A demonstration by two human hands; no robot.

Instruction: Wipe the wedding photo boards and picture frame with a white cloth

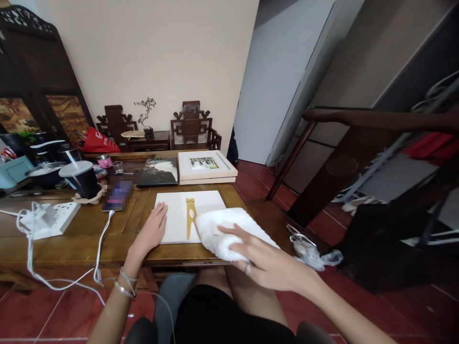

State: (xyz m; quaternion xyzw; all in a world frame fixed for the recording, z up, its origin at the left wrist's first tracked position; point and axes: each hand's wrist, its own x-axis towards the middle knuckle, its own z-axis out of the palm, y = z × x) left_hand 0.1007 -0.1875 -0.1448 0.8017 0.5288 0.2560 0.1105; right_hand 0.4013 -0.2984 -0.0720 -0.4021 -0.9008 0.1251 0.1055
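A flat white panel [172,217] lies on the wooden table in front of me, with a yellow cat-headed shape [190,224] on its middle. My left hand [155,224] rests on the panel's left edge, fingers stretched out and holding nothing. A fluffy white towel [224,222] covers the panel's right part and hangs over its corner. My right hand [247,255], with a ring on one finger, presses on the towel and grips it. The panel's lower right corner is hidden under the towel.
Behind the panel lie a dark picture board [158,172] and a pale framed picture [208,177]. On the left are a phone [117,196] on its cable, a lidded cup [79,177] and a power strip [66,220]. A wooden chair [337,162] stands right, with a plastic bag [308,251] on it.
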